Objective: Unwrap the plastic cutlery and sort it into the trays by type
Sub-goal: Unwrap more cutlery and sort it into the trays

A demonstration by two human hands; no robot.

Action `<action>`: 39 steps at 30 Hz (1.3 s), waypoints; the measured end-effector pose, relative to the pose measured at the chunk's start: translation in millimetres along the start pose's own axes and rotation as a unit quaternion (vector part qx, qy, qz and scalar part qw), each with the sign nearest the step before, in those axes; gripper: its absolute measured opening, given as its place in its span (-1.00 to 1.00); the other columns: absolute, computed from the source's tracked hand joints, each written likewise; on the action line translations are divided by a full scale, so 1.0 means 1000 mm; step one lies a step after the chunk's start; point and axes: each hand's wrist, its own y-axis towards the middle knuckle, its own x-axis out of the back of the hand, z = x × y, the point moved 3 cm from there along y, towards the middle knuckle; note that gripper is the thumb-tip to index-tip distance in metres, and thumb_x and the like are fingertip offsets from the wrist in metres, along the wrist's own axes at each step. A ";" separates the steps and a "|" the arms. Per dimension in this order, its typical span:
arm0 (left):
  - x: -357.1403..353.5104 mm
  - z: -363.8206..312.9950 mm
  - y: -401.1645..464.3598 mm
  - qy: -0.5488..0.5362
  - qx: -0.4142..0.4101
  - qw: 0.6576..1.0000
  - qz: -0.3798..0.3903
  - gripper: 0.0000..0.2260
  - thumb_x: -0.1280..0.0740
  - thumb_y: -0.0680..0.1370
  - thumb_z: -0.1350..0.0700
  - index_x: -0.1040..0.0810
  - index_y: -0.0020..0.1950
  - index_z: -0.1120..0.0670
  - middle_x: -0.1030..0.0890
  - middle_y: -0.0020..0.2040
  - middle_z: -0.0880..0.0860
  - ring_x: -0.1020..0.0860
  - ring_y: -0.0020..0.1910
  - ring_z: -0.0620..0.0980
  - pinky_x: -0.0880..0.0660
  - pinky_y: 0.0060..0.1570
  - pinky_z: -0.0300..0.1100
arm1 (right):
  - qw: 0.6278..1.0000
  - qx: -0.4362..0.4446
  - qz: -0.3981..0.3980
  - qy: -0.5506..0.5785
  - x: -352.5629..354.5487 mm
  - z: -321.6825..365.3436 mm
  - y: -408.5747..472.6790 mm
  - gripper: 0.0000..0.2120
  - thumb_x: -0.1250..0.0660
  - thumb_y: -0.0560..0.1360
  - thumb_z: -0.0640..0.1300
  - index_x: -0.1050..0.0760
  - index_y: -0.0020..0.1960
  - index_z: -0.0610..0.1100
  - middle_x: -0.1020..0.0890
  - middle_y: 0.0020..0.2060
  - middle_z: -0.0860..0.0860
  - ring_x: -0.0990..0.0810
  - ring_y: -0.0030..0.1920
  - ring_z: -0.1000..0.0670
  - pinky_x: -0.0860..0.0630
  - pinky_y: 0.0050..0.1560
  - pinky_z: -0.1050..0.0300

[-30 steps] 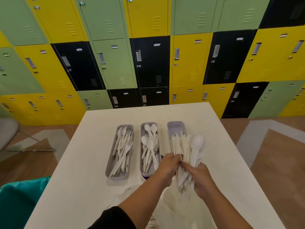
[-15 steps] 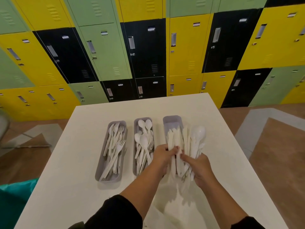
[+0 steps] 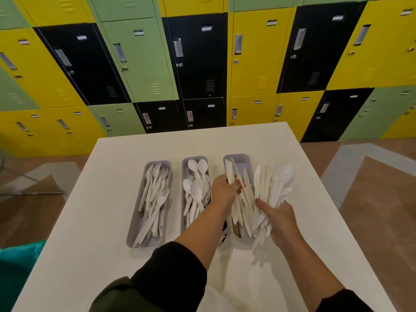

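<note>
While a knife point(image 3: 230, 174) is pinched by the left hand point(image 3: 225, 190) over the right tray point(image 3: 243, 159) at centre frame, the light, slippery bundle point(image 3: 273, 190) is gripped at its handles by the right hand point(image 3: 280, 219).

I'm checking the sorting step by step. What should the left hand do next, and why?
Probably lower and release its knives into the right tray. The left hand pinches them right above that tray, which already holds knives, while the right hand holds the unsorted bundle.

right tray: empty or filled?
Filled: white knives lie lengthwise in the right tray; only its far end shows bare.
</note>
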 end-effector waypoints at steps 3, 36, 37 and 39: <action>-0.003 -0.006 0.000 0.046 0.003 0.997 0.065 -0.90 -0.24 0.55 0.29 -0.49 0.00 0.14 -0.53 -0.11 0.05 -0.49 -0.22 -0.11 -0.40 -0.22 -0.32 | 1.000 0.002 0.001 -0.002 0.000 -0.002 0.003 -0.71 -0.36 0.45 -0.35 -0.51 0.16 -0.22 -0.63 -0.04 -0.14 -0.62 -0.06 -0.12 -0.51 -0.03 0.07; -0.021 -0.002 -0.026 0.130 -0.024 0.990 0.052 -0.89 -0.33 0.52 0.18 -0.57 -0.05 0.22 -0.59 -0.19 0.13 -0.57 -0.19 0.10 -0.51 -0.13 -0.09 | 0.999 0.007 0.012 -0.048 -0.001 -0.004 -0.005 -0.81 -0.36 0.49 -0.13 -0.58 0.06 -0.18 -0.69 -0.15 -0.14 -0.68 -0.14 -0.12 -0.59 -0.21 0.09; -0.021 -0.001 -0.024 0.131 -0.027 0.990 0.036 -0.85 -0.30 0.53 0.18 -0.58 0.01 0.24 -0.62 -0.12 0.17 -0.60 -0.13 0.14 -0.54 -0.08 -0.06 | 0.999 0.007 0.005 -0.046 -0.001 -0.005 -0.005 -0.83 -0.35 0.50 -0.15 -0.57 0.06 -0.18 -0.69 -0.15 -0.14 -0.68 -0.15 -0.11 -0.58 -0.22 0.11; -0.020 0.001 -0.020 0.132 -0.032 0.991 0.010 -0.81 -0.29 0.54 0.15 -0.58 0.04 0.24 -0.64 -0.04 0.21 -0.62 -0.07 0.19 -0.58 -0.01 0.03 | 0.999 0.003 -0.011 -0.038 0.001 -0.009 -0.005 -0.83 -0.34 0.50 -0.16 -0.58 0.06 -0.18 -0.69 -0.13 -0.13 -0.67 -0.12 -0.14 -0.60 -0.12 0.02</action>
